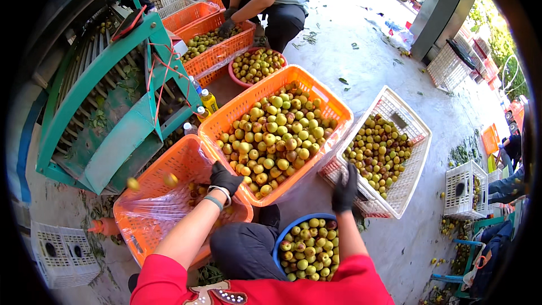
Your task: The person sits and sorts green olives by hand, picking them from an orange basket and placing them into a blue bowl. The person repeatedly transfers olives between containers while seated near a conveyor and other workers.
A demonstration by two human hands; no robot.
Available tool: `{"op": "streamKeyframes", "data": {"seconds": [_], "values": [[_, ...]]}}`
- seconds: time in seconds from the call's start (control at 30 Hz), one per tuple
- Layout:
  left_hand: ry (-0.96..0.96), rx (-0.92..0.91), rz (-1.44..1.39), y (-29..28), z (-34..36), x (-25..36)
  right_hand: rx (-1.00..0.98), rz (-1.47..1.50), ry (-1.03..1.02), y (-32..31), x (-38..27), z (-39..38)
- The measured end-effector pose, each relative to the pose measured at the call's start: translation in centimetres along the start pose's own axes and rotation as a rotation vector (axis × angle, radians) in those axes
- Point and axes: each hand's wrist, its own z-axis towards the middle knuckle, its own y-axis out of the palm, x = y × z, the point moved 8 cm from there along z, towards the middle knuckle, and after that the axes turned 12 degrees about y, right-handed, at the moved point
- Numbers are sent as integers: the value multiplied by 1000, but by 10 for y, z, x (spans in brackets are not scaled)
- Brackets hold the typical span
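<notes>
My black-gloved left hand (224, 181) is over the right edge of a lined orange crate (149, 175) that has some fruit in it, beside a fuller orange crate (333, 121); its loosely bent fingers look open. Two blurred yellowish fruits (170, 180) appear in the air left of it. My black-gloved right hand (344, 191) is at the lower-left side of a white crate (415, 152) of fruit, fingers extended and apart. A blue basin (277, 243) of fruit sits below, beside my knee.
A teal machine (107, 141) and bottles (209, 100) are at left. A co-worker (276, 11) crouches ahead over more orange crates (212, 59) and a pink basin (237, 79). A post (437, 17), white crates (466, 192) and another person's legs (505, 189) are at right.
</notes>
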Motion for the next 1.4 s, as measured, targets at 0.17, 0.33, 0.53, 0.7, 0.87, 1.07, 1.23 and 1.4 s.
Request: {"op": "streamKeyframes", "data": {"seconds": [0.17,0.33,0.53,0.7,0.87,1.07,1.23,1.4], "values": [[530,-230,-817,51,-69,191,545,-642,454,-171,247,-195],[94,-555,-463,172,-161,158,-18,-405,1148,-132,310,-270],[158,-1034,110,233,-180,73,-77,-369,1188,-133,307,-271],[174,-1084,505,226,-181,62,-124,-355,1214,-125,311,-271],[74,-1175,239,257,-192,55,-152,-374,1221,-130,315,-268],[261,-1224,132,300,-197,64,-164,-421,1191,-146,316,-253],[221,-1075,36,283,-200,80,-209,-423,1162,-160,317,-258],[164,-788,-65,216,-184,89,-185,-432,1115,-203,286,-230]]}}
